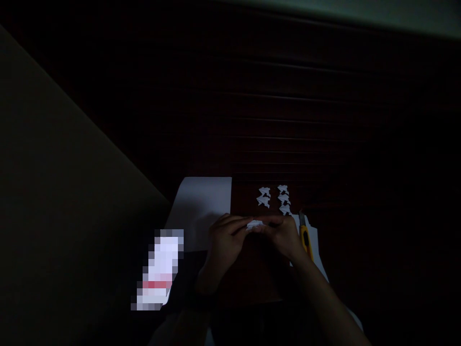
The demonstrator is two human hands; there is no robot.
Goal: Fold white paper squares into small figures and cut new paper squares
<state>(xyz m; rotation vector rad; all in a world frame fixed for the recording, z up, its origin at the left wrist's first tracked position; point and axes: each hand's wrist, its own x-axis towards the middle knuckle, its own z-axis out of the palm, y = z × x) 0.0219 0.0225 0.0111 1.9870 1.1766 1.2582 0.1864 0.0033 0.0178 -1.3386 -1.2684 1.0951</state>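
Note:
Between my two hands is a small folded piece of white paper (255, 224), held just above the dark table. My left hand (226, 238) pinches its left end with thumb and fingers. On the other end, the fingers of my right hand (283, 235) are closed too. Beyond my hands lie several small folded white paper figures in two columns, a left group (264, 197) and a right group (284, 198). A yellow utility knife (305, 238) with its blade out rests on white paper beside my right wrist.
A large white sheet (205, 202) lies at the left of the table. More white paper (315, 238) is under the knife. A lit, blurred-out screen (160, 269) glows at lower left. Dark slatted wood (288, 101) rises behind the table, and a pale wall (54, 168) stands left.

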